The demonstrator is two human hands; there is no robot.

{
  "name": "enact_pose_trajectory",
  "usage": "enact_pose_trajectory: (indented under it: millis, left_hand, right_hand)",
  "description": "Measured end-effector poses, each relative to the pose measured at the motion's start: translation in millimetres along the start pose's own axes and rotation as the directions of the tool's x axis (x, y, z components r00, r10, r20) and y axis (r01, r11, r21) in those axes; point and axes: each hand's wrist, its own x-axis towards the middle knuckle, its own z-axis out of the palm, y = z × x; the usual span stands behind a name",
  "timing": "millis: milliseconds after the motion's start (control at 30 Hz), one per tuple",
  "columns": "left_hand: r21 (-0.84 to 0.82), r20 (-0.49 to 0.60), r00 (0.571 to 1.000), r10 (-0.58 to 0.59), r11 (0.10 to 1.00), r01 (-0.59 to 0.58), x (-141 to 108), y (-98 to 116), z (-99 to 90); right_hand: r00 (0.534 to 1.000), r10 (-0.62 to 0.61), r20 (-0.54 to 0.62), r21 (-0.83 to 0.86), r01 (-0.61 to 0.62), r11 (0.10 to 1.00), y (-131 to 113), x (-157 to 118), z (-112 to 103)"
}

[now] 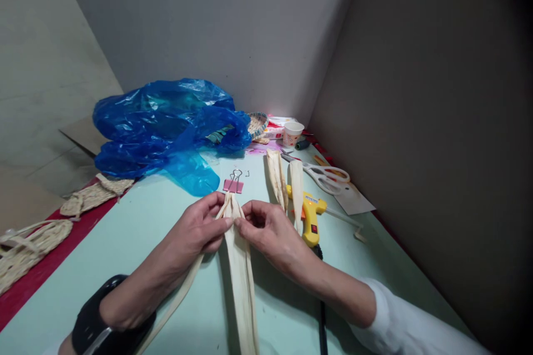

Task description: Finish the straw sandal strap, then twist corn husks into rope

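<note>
Several pale, flat fibre strips (242,288) are gathered at their top end under a pink binder clip (234,186) on the light green table. Just below the clip, my left hand (204,222) pinches the left side of the strips between thumb and fingers. One narrow strip trails from under that hand toward the lower left. From the right, my right hand (270,230) pinches the same bundle, its thumb tip close to my left thumb. The wider strips hang down toward the front edge of the view.
A yellow glue gun (310,222) lies right of my right hand, beside two loose strips (276,177). Behind are white-handled scissors (328,176), a paper cup (292,133) and a blue plastic bag (166,122). Braided pieces (94,197) lie at the left edge.
</note>
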Motion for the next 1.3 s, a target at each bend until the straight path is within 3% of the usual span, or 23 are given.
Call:
enact_pose_trajectory:
  millis: [300, 667, 900, 1067, 1300]
  left_hand:
    - [0.055, -0.022, 0.999, 0.026, 0.998, -0.025, 2, -1, -3.8]
    - [0.066, -0.042, 0.999, 0.024, 0.998, -0.021, -1, 3, -2.5]
    - [0.03, -0.055, 0.998, 0.001, 1.0, 0.0, -2, 7, 4.6]
    - [0.038, -0.03, 0.999, 0.02, 0.999, -0.019, 1, 3, 4.9]
    - [0.162, -0.085, 0.988, 0.133, 0.98, -0.118, 5, -6, 6.7]
  right_hand:
    - [0.995, -0.067, 0.072, 0.032, 0.065, 0.997, 8, 4, -7]
    - [0.995, -0.074, 0.074, 0.015, 0.073, 0.997, 6, 4, -7]
    - [0.986, -0.139, 0.09, -0.142, 0.151, 0.978, 5, 0, -9]
    - [0.994, -0.103, 0.045, -0.234, 0.111, 0.966, 1, -3, -3]
    - [0.995, -0.089, -0.04, -0.348, 0.069, 0.935, 4, -3, 4]
